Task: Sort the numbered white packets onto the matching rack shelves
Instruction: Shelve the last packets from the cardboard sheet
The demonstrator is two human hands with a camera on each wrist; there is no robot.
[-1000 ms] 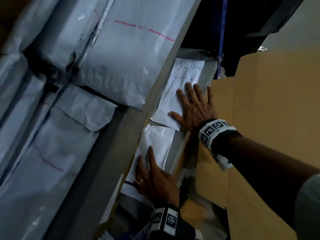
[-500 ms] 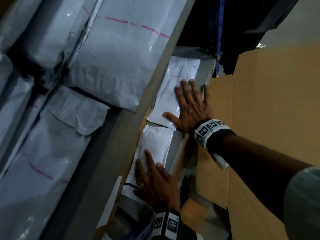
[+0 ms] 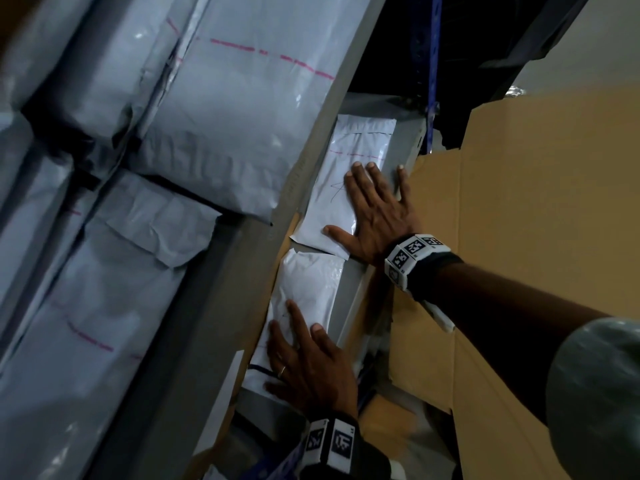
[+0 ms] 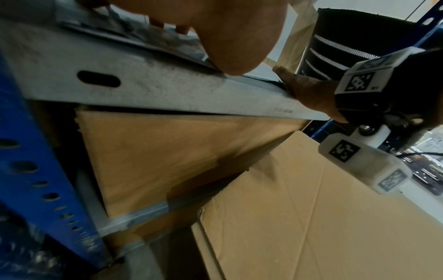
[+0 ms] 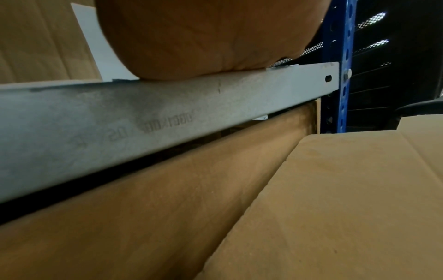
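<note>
Both hands flat, gripping nothing: right hand (image 3: pixel 375 216) presses far packet (image 3: pixel 341 188), left hand (image 3: pixel 308 362) presses near packet (image 3: pixel 304 289), likely seating the 2 behind the shelf beam (image 3: pixel 349 306).

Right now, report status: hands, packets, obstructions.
Left hand flat on near packet. Right hand flat on far packet. Both packets on shelf. Cardboard box close alongside.

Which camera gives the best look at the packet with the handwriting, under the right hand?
The head view. There the packet lies flat on the shelf, its pen mark and pink line showing beside the right hand pressing it. The right wrist view shows only a white sliver behind the palm; the left wrist view shows its edge.
</note>
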